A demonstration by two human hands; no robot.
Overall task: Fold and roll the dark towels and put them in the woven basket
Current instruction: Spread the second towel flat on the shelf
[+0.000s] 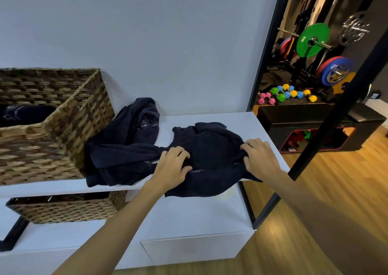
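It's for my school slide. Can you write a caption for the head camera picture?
Both hands, left hand and right hand, grip a dark towel on the white shelf beside a woven basket.

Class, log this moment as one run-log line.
stage: folding | left hand: grips dark towel | right hand: grips same towel | second towel: crumpled beside woven basket

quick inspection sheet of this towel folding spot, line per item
surface: white shelf top, towels lying on it
job's things: dark towel held at the front edge, part hanging over; crumpled towel beside the woven basket; a dark towel inside it
clutter: second basket on the shelf below
grippers: left hand and right hand both grip the dark towel
cables: nothing seen
surroundings: weight plates, dumbbells, wood floor
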